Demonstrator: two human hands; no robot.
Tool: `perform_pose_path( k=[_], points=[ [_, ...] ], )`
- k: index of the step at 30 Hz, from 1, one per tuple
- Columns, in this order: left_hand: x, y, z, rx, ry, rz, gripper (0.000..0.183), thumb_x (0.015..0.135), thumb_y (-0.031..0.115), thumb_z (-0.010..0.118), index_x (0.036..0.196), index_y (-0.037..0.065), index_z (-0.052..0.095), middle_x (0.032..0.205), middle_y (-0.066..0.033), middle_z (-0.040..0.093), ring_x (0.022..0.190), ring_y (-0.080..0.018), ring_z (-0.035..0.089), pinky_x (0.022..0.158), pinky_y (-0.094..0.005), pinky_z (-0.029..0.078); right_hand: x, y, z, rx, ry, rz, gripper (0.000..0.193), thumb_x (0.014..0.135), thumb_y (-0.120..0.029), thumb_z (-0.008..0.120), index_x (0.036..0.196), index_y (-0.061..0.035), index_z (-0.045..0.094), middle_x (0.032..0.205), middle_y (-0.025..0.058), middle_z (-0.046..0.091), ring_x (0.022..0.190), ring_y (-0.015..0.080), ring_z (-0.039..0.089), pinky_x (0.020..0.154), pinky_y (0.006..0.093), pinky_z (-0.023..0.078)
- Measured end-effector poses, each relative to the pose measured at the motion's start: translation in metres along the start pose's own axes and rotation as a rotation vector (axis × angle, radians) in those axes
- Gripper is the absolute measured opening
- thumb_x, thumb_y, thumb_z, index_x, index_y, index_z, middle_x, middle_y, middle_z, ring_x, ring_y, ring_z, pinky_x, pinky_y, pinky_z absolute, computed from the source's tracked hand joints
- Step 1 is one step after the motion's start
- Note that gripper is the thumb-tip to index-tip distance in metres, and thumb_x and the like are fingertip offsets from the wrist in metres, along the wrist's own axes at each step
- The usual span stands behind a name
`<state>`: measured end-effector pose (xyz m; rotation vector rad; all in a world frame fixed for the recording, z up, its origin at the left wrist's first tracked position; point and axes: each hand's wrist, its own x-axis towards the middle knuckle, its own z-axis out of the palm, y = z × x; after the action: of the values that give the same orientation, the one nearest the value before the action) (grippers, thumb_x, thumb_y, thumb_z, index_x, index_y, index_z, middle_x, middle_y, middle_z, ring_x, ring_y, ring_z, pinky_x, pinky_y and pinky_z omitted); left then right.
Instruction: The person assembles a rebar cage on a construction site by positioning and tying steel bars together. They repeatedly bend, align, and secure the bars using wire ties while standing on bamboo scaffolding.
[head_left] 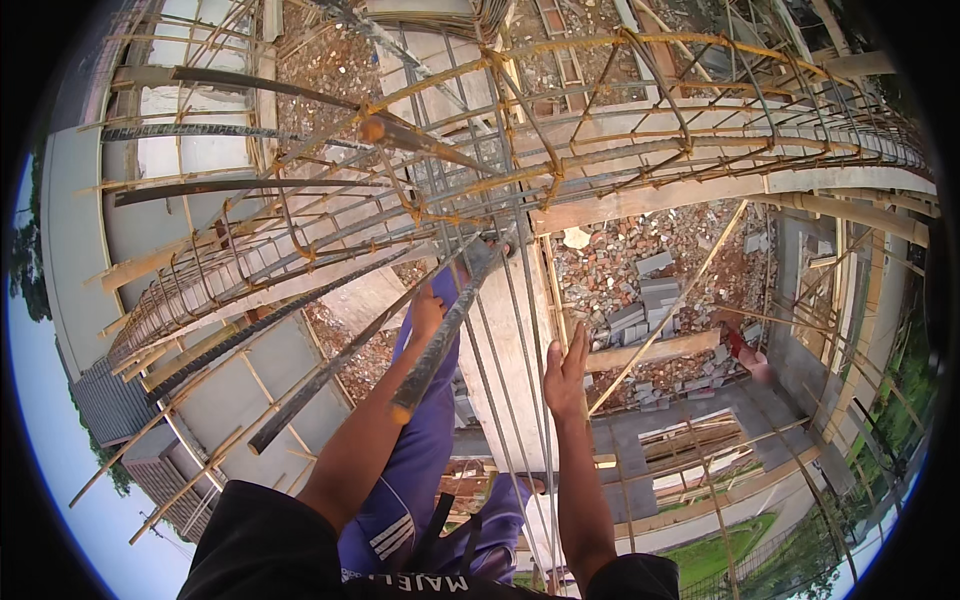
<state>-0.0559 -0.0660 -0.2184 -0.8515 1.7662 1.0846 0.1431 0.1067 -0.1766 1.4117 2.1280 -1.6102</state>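
Observation:
My left hand (428, 312) is curled closed beside my purple-trousered leg, among upright steel rebars; what it holds, if anything, is hidden. A thick ribbed rebar (345, 352) passes over my left wrist, and another rebar (445, 335) with a rusty cut end rises just to its right. My right hand (567, 372) is open, its fingers stretched and thumb apart. It is beside long thin rebars (508, 350) that run toward me above a pale wooden board (490, 400). My foot (487, 252) rests where the bars cross.
A rusty rebar cage (640, 160) with stirrups arches across the far side, and another cage (230, 255) runs left. Several rebar ends stick up toward me. Far below lie rubble and grey blocks (655, 300), wooden props (670, 310) and a person in red (745, 352).

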Motion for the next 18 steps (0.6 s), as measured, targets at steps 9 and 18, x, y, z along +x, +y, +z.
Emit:
perform_pose_path(
  k=[9, 18],
  points=[
    [-0.143, 0.011, -0.069, -0.082, 0.373, 0.376, 0.051, 0.097, 0.037, 0.052, 0.138, 0.008, 0.041, 0.129, -0.0113, 0.050, 0.124, -0.0251, 0.049, 0.097, -0.0424, 0.042, -0.317, 0.113, -0.127, 0.558, -0.215, 0.746, 0.093, 0.094, -0.079, 0.023, 0.151, -0.0081, 0.041, 0.151, 0.0170, 0.045, 0.132, 0.0351, 0.050, 0.105, 0.0537, 0.040],
    [-0.240, 0.040, -0.122, -0.070, 0.477, 0.641, 0.063, 0.099, 0.043, 0.054, 0.146, 0.008, 0.034, 0.138, -0.0148, 0.045, 0.124, -0.0292, 0.047, 0.101, -0.0446, 0.037, -0.543, 0.120, -0.078, 0.454, 0.217, 1.366, 0.075, 0.096, -0.065, 0.041, 0.146, -0.0091, 0.044, 0.142, 0.0176, 0.050, 0.123, 0.0340, 0.052, 0.096, 0.0534, 0.042]
  ],
)
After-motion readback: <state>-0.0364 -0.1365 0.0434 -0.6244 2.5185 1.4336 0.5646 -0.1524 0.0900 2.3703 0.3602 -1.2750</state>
